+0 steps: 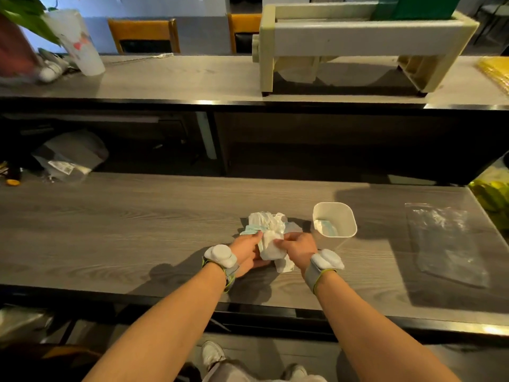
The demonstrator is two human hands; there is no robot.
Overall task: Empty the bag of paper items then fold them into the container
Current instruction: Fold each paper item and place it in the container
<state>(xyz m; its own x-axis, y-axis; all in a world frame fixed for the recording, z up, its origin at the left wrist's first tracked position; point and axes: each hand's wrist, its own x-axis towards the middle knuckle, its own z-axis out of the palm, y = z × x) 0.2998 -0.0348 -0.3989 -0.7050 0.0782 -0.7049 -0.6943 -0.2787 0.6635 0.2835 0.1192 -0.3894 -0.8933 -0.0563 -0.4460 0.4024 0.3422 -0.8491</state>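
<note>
With both hands pinching paper items (271,238) on counter (124,230), left hand (246,250) and right hand (298,249) clamped either side, long axis running away from body, container (334,220) just right, nearer right hand.

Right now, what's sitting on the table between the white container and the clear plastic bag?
Nothing; the head view shows only bare wood table between the white container and the clear plastic bag.

Dim warm light, deep shadows, glinting edges, wide-angle bending at borders.
</note>
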